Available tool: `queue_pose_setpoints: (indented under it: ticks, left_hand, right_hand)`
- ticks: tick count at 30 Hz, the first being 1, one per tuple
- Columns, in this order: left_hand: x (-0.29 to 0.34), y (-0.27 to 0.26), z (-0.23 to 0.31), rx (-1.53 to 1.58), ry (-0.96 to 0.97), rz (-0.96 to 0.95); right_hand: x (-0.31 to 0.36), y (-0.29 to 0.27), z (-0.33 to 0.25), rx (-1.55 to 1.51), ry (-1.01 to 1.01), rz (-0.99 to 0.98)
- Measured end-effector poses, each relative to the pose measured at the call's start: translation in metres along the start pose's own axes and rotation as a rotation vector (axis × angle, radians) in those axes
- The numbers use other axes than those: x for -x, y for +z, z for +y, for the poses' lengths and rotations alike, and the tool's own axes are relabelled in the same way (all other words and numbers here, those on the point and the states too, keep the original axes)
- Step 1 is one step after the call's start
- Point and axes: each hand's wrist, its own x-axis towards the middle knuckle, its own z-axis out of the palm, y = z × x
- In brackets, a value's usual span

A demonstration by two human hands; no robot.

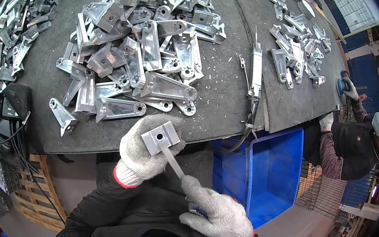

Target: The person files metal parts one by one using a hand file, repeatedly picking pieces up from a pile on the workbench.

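Observation:
My left hand [137,152], in a white knit glove with a red cuff, is closed around a silver metal bracket [151,141]. The bracket's flat end, with one dark round hole, faces up. In my right hand [220,213], also gloved, is a flat file [173,164]; its narrow grey blade reaches up to the bracket's lower edge and appears to touch it. Most of the handle is hidden by my fingers, with a bit of blue showing. Just beyond my left hand lies a big heap of similar brackets [151,47] on the dark-topped table [223,94].
More brackets are piled at the far left [23,27] and right [297,51]. A slim air tool [255,72] with a hose lies right of the heap. A blue bin [272,176] stands below the table edge. A black box with cables [14,101] sits left. A gloved co-worker [353,150] works at right.

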Motion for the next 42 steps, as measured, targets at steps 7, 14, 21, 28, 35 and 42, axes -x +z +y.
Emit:
queue_pose_setpoints:
  ticks: [7, 14, 21, 28, 35, 42]
  left_hand:
    - [0.001, 0.0, -0.004, -0.015, 0.02, 0.002]
    - [0.003, -0.001, -0.005, 0.183, -0.116, -0.031]
    - [0.002, 0.0, -0.011, 0.146, 0.028, -0.031]
    - [0.004, -0.001, -0.005, 0.135, -0.089, -0.018]
    - [0.004, 0.001, -0.012, 0.257, -0.111, 0.006]
    - [0.002, 0.0, -0.011, 0.24, -0.116, 0.001]
  right_hand:
    - [-0.001, -0.002, 0.01, -0.371, -0.139, -0.086]
    - [-0.011, 0.011, 0.016, -0.617, -0.103, -0.152]
    - [-0.01, 0.003, 0.013, -0.411, -0.195, -0.251]
    - [-0.011, 0.005, 0.009, -0.435, -0.124, -0.122]
    - [-0.002, 0.001, 0.008, -0.38, -0.119, -0.142]
    - [-0.008, 0.006, 0.006, -0.222, -0.198, -0.138]
